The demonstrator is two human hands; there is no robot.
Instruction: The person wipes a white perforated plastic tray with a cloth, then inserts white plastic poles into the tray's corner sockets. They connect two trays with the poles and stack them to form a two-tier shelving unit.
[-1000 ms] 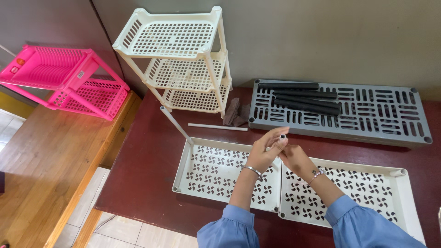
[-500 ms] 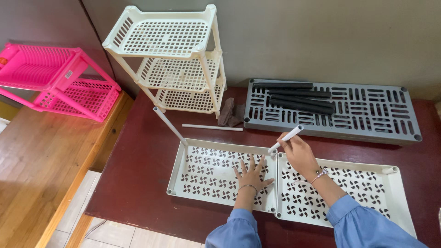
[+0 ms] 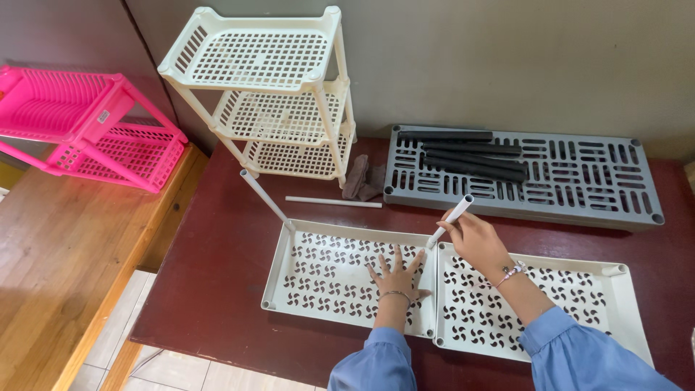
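Lower centre of the frame: left hand (image 3: 397,276), fingers spread wide and pressed flat, nothing grasped, laid on the left cream tray (image 3: 318,271), a perforated panel with a pinwheel pattern. Just right of it, touching edge to edge: right cream tray (image 3: 572,297), same pattern, crossed by the blue-sleeved right forearm. Centre, slightly right: right hand (image 3: 474,239), fingers closed around a white tube (image 3: 450,220), which is held tilted, its lower end at the corner where the two trays meet, its open upper end pointing to the upper right. At the far left corner of the left tray: a second white tube (image 3: 265,199), seated in the corner socket and leaning to the upper left. All carried on a dark red desk (image 3: 217,282). Further back, centre: a loose white tube (image 3: 333,202) lying flat on the desk, and a crumpled brown cloth (image 3: 362,181) beside it. Upper right: grey slotted tray (image 3: 579,181), with several black tubes (image 3: 470,156) lying on its left part. Upper centre, against the wall: assembled cream three-tier rack (image 3: 268,87). Upper left: pink rack (image 3: 87,130) on a wooden bench (image 3: 51,261).
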